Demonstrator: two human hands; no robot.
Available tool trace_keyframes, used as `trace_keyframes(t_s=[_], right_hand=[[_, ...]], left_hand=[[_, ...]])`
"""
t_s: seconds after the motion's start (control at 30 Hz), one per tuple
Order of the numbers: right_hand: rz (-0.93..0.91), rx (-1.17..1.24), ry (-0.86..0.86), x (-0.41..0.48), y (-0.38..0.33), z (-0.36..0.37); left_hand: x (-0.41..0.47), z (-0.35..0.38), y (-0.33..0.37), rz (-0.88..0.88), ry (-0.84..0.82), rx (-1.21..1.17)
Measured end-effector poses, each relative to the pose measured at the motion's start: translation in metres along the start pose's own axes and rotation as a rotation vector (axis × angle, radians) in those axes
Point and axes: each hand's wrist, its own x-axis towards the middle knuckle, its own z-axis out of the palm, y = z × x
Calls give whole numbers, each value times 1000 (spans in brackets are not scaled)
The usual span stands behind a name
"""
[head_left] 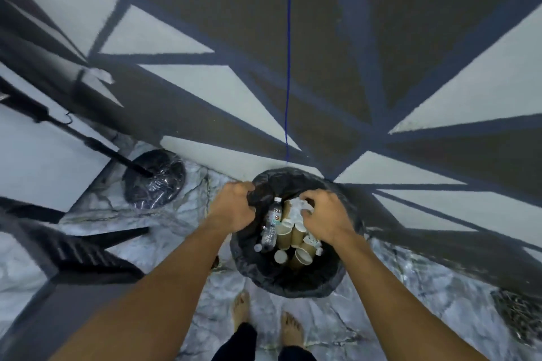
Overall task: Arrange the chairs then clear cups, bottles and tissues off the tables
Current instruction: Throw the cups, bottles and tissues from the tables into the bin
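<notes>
Left hand: the left hand (234, 208) curls its fingers over the rim of the bin bag (293, 284) and grips the black plastic.
Right hand: the right hand (325, 217) hangs over the bag's mouth, fingers curled round a white tissue wad (296, 208).
Where the rubbish lies: inside the bag, between and just below both hands.
Tissue handling: soft and probably near weightless; a loose pinch anywhere should do, though scraps may shed.
Cup handling: the paper cups (284, 236) look light and thin-walled, easy to dent; best taken by the rim.
Bottle handling: the bottle (271, 223) is clear plastic, smooth and likely slippery; take it round the body.
Bag handling: limp, thin film that could tear; hold it by the gathered rim.
Cups counted: at least five, some overlapped.
Bottles counted: one plain to see; a second cap (258, 248) beside it suggests another.
Tissues counted: two, with a second wad (313, 243) just beside the right wrist.
</notes>
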Motion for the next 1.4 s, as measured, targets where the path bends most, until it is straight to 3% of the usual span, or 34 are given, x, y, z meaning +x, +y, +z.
trace_keyframes(t_s=[0.23, 0.47, 0.77, 0.97, 1.4], right_hand=[[-270, -116, -90, -45, -125, -7], [-509, -253, -255, -133, -241, 62], [-825, -379, -445, -290, -373, 208], [-1047, -396, -571, -393, -446, 296], [-1384, -476, -821, -520, -556, 429]], left_hand=[[-116, -70, -45, -90, 173, -81], [-258, -105, -146, -252, 313, -170], [-493, -84, -303, -600, 504, -253], [-631, -65, -368, -822, 659, -355], [-762, -45, -448, -1153, 862, -453]])
